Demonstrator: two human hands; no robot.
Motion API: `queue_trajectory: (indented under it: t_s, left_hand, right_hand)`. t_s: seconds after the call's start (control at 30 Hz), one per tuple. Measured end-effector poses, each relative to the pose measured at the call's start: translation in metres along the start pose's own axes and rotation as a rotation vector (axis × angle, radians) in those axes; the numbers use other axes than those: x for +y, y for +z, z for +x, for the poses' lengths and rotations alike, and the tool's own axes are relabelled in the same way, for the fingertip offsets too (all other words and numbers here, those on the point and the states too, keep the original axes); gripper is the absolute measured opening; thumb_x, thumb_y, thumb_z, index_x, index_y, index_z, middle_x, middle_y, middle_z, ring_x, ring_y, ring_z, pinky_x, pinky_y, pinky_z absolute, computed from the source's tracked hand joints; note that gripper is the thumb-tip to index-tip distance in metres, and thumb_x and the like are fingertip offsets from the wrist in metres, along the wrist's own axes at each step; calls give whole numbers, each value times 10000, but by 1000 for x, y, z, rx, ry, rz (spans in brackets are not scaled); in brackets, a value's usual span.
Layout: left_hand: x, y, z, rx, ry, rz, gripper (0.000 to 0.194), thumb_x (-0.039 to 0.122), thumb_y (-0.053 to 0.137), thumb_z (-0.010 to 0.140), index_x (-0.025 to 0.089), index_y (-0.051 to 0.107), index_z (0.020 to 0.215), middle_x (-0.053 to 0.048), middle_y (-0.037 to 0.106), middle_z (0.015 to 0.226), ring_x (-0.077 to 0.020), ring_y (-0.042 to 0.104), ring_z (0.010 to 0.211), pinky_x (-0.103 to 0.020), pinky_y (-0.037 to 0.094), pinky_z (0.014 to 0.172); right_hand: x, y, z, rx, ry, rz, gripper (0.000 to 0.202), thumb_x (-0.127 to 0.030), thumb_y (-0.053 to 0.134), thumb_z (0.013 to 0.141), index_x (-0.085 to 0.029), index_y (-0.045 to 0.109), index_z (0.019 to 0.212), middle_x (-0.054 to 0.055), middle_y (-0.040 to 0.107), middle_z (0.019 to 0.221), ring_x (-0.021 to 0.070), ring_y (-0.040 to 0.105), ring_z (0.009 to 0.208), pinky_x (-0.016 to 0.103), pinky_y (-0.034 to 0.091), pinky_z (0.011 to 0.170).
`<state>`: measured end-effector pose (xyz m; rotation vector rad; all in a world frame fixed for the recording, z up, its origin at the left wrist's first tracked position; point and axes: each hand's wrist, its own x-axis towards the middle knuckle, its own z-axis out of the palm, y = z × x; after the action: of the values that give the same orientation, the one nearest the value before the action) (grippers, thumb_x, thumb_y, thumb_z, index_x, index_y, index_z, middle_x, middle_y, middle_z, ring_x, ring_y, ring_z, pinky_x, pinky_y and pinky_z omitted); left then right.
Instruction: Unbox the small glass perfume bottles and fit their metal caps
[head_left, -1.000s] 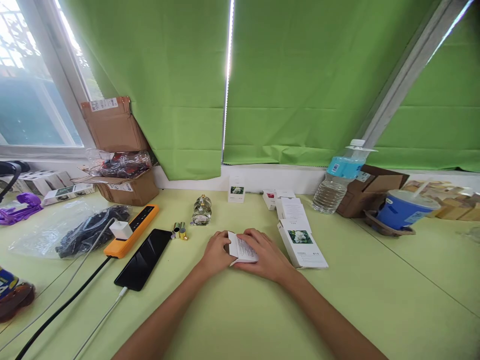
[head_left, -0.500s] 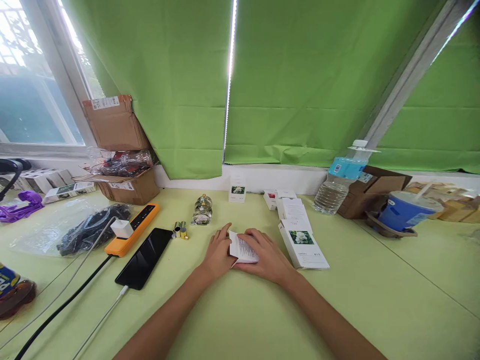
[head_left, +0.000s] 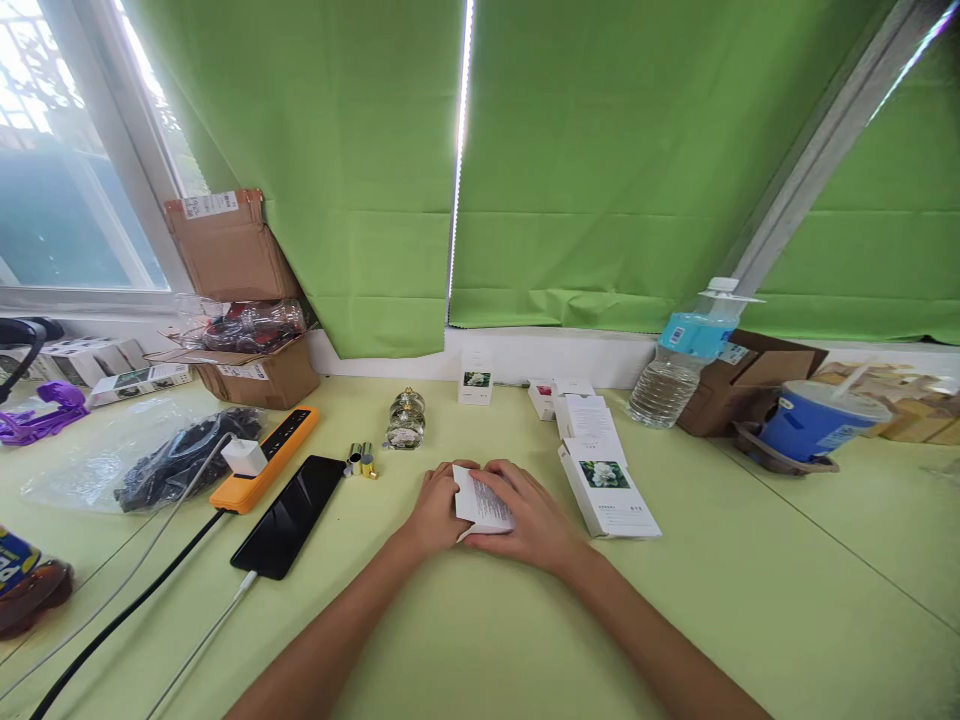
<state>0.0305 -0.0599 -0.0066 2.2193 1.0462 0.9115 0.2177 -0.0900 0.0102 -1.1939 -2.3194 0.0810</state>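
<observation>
Between my two hands is a small white box [head_left: 484, 503] with fine printed text on its upper face and a flap standing out at its left end. My left hand [head_left: 437, 513] is closed at the flap end, its fingertips partly hidden behind the cardboard. My right hand [head_left: 531, 512] wraps the other end, thumb on the near side and fingers over the top. To the right lies a white box with a flower picture [head_left: 606, 490]. Beyond my left hand stands a clear ornate glass bottle [head_left: 406, 418], with small gold and silver caps [head_left: 361, 459] to its left.
A black phone [head_left: 289, 517] on a cable and an orange power strip [head_left: 264, 460] lie left. Cardboard boxes [head_left: 262, 375] stand behind them. At right are a water bottle [head_left: 664, 385] and a blue cup [head_left: 817, 425]. Another white box [head_left: 475, 385] stands by the wall.
My left fingers have drawn in from a raised, spread pose to close against the box's flap end. The box has shifted slightly left, still between both hands.
</observation>
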Motion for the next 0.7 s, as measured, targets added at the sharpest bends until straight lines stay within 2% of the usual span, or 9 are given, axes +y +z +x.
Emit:
queue_trajectory:
  t_s: [0.47, 0.7]
  left_hand:
    - [8, 0, -3, 36, -5, -35, 498, 178, 633, 675, 228, 613, 1170, -53, 609, 1247, -267, 530, 1132, -388, 400, 960]
    - [7, 0, -1, 30, -21, -49, 433, 159, 632, 666, 214, 653, 1095, -48, 640, 1178, -261, 561, 1060, -370, 425, 928]
  right_hand:
    - [-3, -2, -1, -11, -27, 5, 734, -588, 695, 721, -286, 447, 1343, 107, 491, 1262, 285, 531, 1101, 431, 462, 946]
    - [-2, -3, 1, -9, -25, 12, 743, -603, 694, 713, -286, 453, 1340, 104, 502, 1233, 279, 543, 1071, 420, 468, 925]
